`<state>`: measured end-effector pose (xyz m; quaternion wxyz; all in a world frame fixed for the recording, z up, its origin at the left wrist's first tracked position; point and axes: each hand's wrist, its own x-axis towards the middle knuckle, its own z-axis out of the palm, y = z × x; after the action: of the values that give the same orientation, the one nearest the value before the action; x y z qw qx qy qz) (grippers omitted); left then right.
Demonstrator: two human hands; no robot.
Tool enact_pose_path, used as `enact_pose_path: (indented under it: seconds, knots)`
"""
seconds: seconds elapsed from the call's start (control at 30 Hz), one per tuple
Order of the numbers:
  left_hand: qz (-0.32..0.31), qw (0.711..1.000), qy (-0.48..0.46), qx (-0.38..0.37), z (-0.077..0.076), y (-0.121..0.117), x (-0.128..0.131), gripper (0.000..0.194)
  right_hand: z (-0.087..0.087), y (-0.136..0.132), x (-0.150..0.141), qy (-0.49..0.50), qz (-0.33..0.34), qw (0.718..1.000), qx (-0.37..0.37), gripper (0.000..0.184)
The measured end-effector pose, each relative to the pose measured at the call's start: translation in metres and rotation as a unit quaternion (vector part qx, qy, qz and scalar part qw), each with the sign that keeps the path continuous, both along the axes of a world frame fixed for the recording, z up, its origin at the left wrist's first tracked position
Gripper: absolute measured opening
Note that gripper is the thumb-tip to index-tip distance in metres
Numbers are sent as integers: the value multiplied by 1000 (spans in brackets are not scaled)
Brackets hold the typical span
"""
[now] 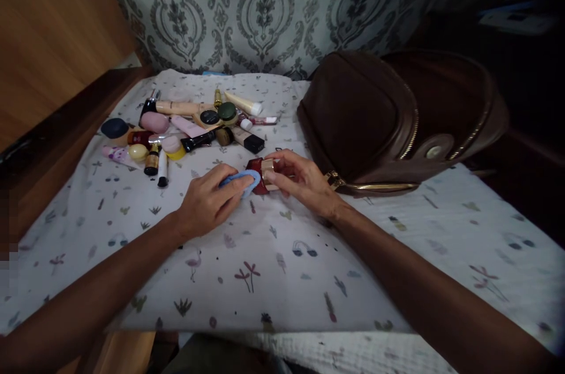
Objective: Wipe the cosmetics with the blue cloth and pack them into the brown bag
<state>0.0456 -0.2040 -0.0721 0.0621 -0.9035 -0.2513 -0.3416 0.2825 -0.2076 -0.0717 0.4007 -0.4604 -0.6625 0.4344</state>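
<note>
In the head view, my left hand (pixel 210 197) is closed on a folded blue cloth (pixel 241 181). The cloth is pressed against a small dark red bottle (pixel 255 166) with a gold cap (pixel 268 174). My right hand (pixel 304 179) grips this bottle by its cap end, thumb in front and fingers behind. The bottle lies on its side, held close above the printed cloth on the table; whether it touches the surface I cannot tell. Part of the bottle is hidden behind the blue cloth and my fingers.
Several cosmetics lie in a pile at the back left, among them a black squeeze tube (pixel 200 141), a pink sponge (pixel 155 122) and a round dark green jar (pixel 228 112). A brown leather bag (pixel 353 115) lies at the right. A patterned curtain (pixel 265 9) hangs behind the table covering (pixel 273 280).
</note>
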Motion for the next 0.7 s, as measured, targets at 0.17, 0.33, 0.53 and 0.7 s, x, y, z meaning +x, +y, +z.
enact_pose_path:
  seconds: [0.17, 0.33, 0.53, 0.7]
  knots:
    - [-44, 999, -18, -9, 4, 2, -1, 25, 2, 0, -1, -15, -12, 1000, 4, 45]
    - [-70, 997, 41, 4, 3, 2, -1, 21, 0, 3, 1, -54, -25, 998, -16, 45]
    - [-61, 997, 51, 0, -1, 0, -1, 19, 1, 3, -1, -78, -35, 996, -8, 46]
    - [-59, 998, 31, -10, -3, 2, -1, 21, 0, 2, -1, -116, -55, 989, 66, 44]
